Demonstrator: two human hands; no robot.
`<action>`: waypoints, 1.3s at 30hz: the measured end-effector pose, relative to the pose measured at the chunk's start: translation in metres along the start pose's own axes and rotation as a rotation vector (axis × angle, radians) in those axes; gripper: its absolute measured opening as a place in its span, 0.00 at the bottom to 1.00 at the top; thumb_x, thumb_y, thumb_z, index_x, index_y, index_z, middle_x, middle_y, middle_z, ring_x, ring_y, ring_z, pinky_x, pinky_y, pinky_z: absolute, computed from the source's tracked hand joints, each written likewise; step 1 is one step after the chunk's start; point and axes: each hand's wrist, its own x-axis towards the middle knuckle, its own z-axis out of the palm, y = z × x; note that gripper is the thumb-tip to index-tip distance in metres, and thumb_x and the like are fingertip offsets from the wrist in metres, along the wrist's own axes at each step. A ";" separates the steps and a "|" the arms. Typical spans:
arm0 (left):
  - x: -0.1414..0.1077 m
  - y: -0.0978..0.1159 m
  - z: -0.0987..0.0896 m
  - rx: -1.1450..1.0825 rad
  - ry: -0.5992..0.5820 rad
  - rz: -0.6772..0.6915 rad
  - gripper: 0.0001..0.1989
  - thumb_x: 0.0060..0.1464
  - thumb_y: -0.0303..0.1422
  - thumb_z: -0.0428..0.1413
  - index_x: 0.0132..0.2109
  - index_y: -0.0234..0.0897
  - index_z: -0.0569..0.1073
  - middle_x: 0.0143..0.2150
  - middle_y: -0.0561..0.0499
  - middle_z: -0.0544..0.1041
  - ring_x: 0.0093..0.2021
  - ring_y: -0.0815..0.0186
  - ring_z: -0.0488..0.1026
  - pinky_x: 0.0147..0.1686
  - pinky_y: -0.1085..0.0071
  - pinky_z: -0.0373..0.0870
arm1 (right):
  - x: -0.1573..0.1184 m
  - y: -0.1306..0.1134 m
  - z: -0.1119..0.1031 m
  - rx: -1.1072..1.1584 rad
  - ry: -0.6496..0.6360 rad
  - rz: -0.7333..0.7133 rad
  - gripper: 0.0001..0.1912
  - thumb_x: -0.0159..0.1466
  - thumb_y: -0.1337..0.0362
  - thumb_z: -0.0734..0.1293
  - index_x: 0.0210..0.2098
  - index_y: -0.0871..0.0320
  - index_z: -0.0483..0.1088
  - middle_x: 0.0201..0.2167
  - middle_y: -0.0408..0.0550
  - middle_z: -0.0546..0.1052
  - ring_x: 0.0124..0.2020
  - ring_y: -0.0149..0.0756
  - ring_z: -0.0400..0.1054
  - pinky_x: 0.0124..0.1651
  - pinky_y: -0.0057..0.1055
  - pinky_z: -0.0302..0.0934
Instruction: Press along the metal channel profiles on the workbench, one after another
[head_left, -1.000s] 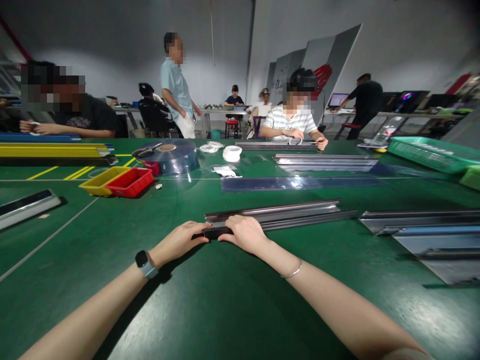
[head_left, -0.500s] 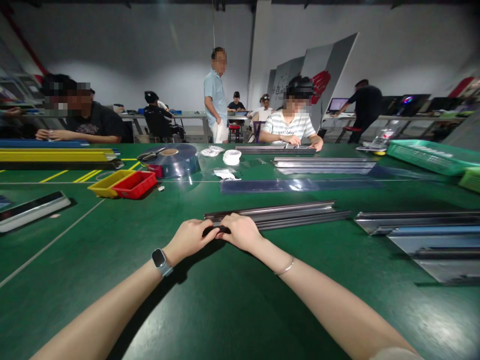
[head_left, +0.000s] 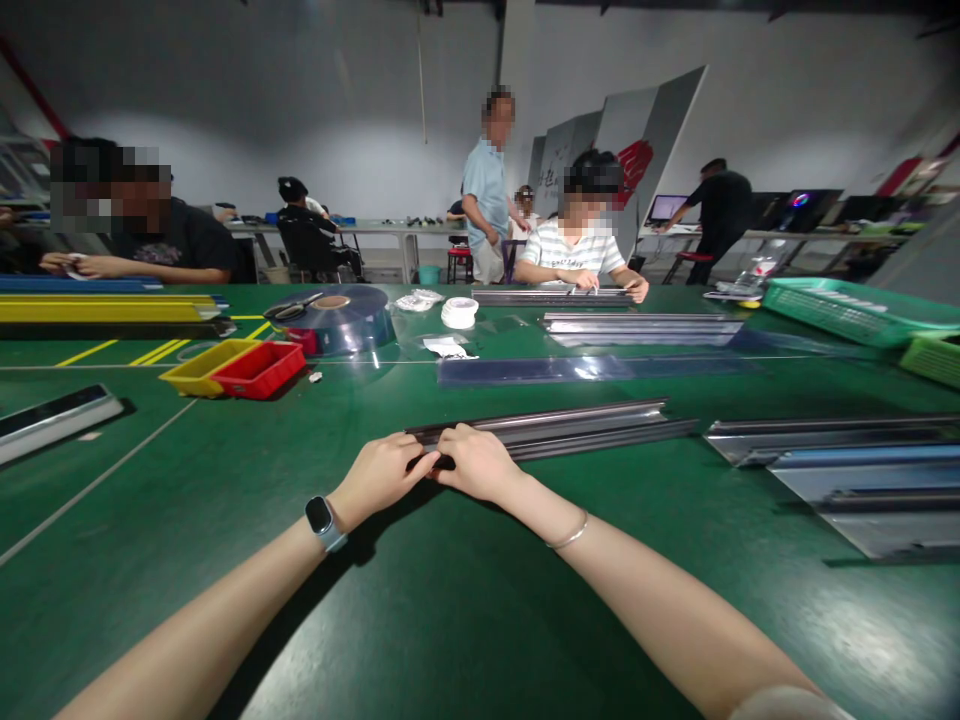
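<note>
Rail (head_left: 577,430), dark and channel-shaped, lies across the green table (head_left: 465,620), its right end angled slightly away. Left hand (head_left: 382,475) grasps the rail's left end between thumb and fingers. Right hand (head_left: 480,465) grasps the same rail just beside it, fingers over the top; whether the thumbs touch cannot be determined. A clear strip (head_left: 600,370) lies beyond the rail. A red tray (head_left: 264,373) stands farther left, against a yellow tray (head_left: 199,376).

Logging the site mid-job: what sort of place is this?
Likely a workshop or light assembly room: a dark grooved profile and a large roll of clear sheeting are on the green worktable, and a co-worker in a striped shirt sits across it.
</note>
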 end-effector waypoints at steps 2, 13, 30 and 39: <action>-0.001 0.000 0.001 -0.024 0.010 -0.005 0.19 0.58 0.41 0.41 0.34 0.37 0.73 0.35 0.48 0.74 0.39 0.65 0.68 0.41 0.69 0.64 | 0.000 0.001 0.000 0.007 0.002 -0.005 0.17 0.58 0.52 0.61 0.34 0.59 0.69 0.35 0.48 0.71 0.40 0.34 0.61 0.42 0.29 0.55; -0.003 0.009 0.001 -0.060 0.041 -0.069 0.18 0.58 0.40 0.41 0.33 0.38 0.72 0.39 0.50 0.73 0.42 0.65 0.67 0.44 0.69 0.64 | 0.000 -0.001 0.001 0.048 0.011 0.007 0.17 0.58 0.53 0.60 0.39 0.59 0.68 0.36 0.48 0.72 0.42 0.34 0.62 0.45 0.30 0.55; -0.004 0.013 0.007 0.142 0.040 -0.108 0.20 0.58 0.42 0.40 0.35 0.35 0.71 0.32 0.45 0.74 0.38 0.61 0.69 0.38 0.67 0.65 | -0.003 -0.003 0.004 -0.031 0.046 0.035 0.15 0.58 0.53 0.60 0.33 0.59 0.67 0.33 0.48 0.70 0.39 0.35 0.62 0.40 0.30 0.56; -0.009 0.010 0.009 0.078 0.104 -0.052 0.15 0.57 0.40 0.43 0.36 0.35 0.69 0.35 0.47 0.72 0.39 0.63 0.67 0.40 0.67 0.64 | -0.004 -0.001 0.005 -0.032 0.052 0.017 0.13 0.57 0.56 0.62 0.34 0.59 0.66 0.34 0.48 0.70 0.39 0.35 0.61 0.40 0.30 0.55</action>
